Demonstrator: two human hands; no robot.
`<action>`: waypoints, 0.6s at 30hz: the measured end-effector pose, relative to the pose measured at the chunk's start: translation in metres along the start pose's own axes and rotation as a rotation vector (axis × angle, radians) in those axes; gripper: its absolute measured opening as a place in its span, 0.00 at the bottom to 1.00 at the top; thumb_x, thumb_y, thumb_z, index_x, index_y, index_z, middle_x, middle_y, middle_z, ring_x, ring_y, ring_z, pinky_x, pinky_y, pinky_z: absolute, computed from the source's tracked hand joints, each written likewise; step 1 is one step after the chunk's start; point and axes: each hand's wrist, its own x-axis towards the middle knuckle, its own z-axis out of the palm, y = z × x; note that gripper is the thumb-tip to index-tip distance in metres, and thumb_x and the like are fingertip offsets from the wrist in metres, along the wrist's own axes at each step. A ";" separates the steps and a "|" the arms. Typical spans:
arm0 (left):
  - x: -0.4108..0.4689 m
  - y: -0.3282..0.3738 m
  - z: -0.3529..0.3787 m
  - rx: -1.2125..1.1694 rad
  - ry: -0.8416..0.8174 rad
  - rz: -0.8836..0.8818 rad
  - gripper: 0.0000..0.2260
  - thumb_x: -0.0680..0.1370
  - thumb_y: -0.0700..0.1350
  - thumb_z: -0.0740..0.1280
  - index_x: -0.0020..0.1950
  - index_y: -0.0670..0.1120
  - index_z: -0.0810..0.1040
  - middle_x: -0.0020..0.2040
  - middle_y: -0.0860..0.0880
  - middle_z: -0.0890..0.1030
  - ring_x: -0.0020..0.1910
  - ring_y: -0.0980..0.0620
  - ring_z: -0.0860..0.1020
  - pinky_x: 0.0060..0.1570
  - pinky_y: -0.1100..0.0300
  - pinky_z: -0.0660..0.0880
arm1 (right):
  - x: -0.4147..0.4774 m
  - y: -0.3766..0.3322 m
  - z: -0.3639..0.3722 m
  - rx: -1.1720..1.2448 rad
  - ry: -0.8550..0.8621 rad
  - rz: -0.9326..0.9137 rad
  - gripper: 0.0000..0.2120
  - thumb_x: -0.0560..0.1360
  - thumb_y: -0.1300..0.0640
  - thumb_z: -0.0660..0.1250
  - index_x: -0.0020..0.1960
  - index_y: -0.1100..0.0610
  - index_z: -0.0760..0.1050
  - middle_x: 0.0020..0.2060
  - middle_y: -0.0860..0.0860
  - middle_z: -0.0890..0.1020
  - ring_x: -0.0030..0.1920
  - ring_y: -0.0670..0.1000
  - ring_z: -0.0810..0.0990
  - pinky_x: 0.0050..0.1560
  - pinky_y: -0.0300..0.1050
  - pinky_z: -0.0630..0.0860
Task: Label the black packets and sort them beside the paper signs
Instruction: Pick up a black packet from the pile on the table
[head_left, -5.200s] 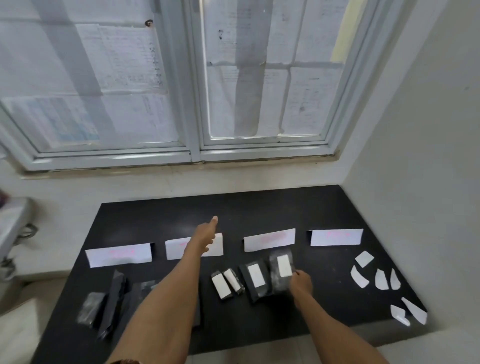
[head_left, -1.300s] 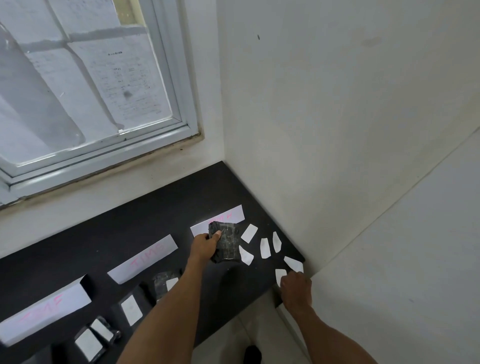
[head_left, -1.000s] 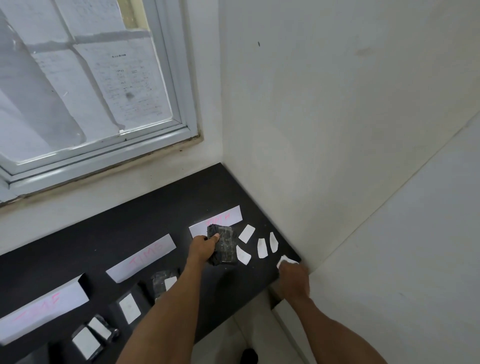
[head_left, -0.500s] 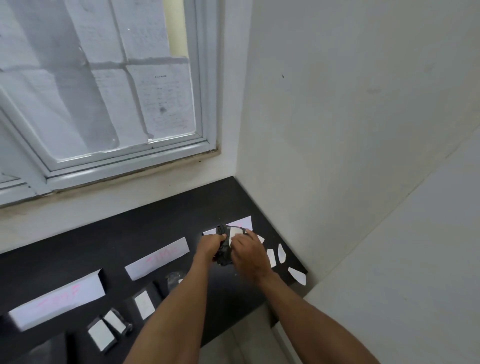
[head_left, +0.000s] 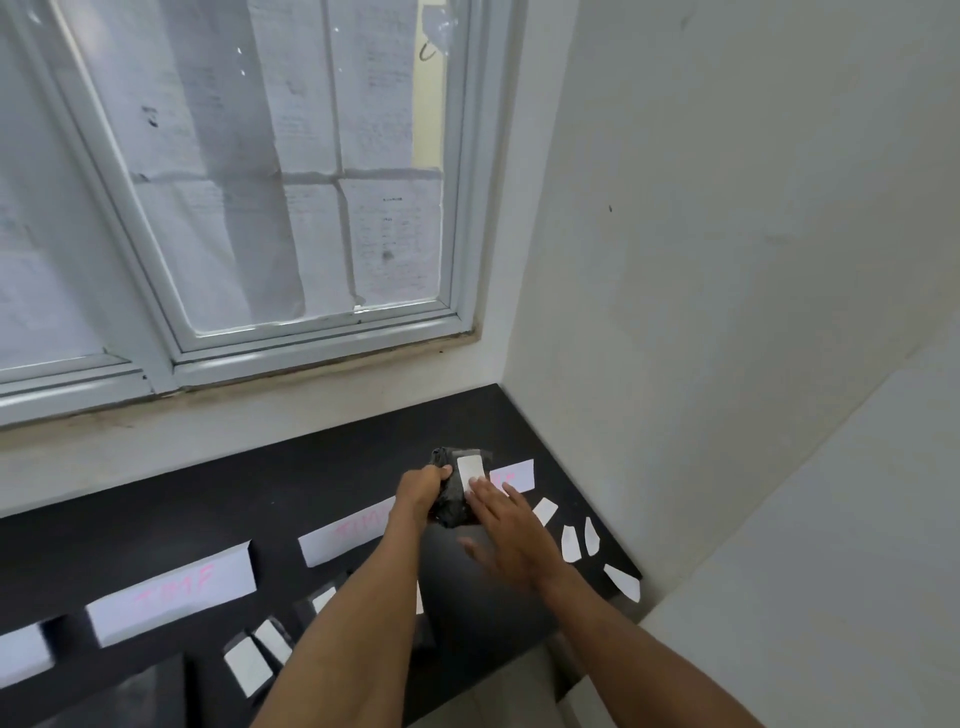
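Note:
My left hand (head_left: 422, 487) grips a crinkled black packet (head_left: 453, 499) by its left edge, holding it tilted above the black counter (head_left: 322, 483). A white label (head_left: 471, 472) lies on the packet's face. My right hand (head_left: 506, 530) has straight fingers, and its fingertips press the lower end of that label. The packet hangs in front of the rightmost paper sign (head_left: 514, 475) with pink writing. Two more signs (head_left: 345, 535) (head_left: 171, 595) stand further left. Labelled black packets (head_left: 249, 665) (head_left: 272, 639) lie at the front left.
Several loose white labels (head_left: 570, 543) (head_left: 623, 582) (head_left: 544, 510) lie on the counter's right end, close to the side wall (head_left: 727, 312). A window (head_left: 260, 208) covered with papers is behind the counter. The counter's front edge runs below my forearms.
My right hand picked a label from the right end and carried it onto the packet; its fingers now lie flat on the label. The view shifted slightly left.

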 end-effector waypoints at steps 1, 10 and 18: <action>-0.001 0.003 -0.004 -0.029 0.005 0.005 0.05 0.76 0.42 0.67 0.49 0.40 0.77 0.43 0.42 0.80 0.42 0.44 0.79 0.49 0.51 0.79 | -0.002 -0.005 -0.001 -0.069 -0.036 -0.003 0.31 0.79 0.38 0.53 0.71 0.59 0.69 0.72 0.54 0.70 0.73 0.52 0.67 0.74 0.56 0.61; -0.016 0.015 -0.062 -0.024 -0.049 0.046 0.05 0.78 0.45 0.67 0.43 0.45 0.75 0.44 0.43 0.81 0.43 0.45 0.79 0.38 0.56 0.77 | 0.019 -0.059 -0.011 -0.025 -0.082 0.054 0.39 0.78 0.33 0.43 0.76 0.59 0.59 0.76 0.54 0.61 0.76 0.51 0.57 0.74 0.59 0.48; -0.037 0.004 -0.140 -0.003 -0.071 0.071 0.08 0.78 0.47 0.67 0.52 0.42 0.78 0.50 0.40 0.83 0.49 0.42 0.81 0.48 0.48 0.81 | 0.072 -0.117 -0.004 0.116 -0.066 0.067 0.36 0.77 0.34 0.31 0.79 0.52 0.44 0.77 0.45 0.43 0.77 0.45 0.37 0.76 0.61 0.35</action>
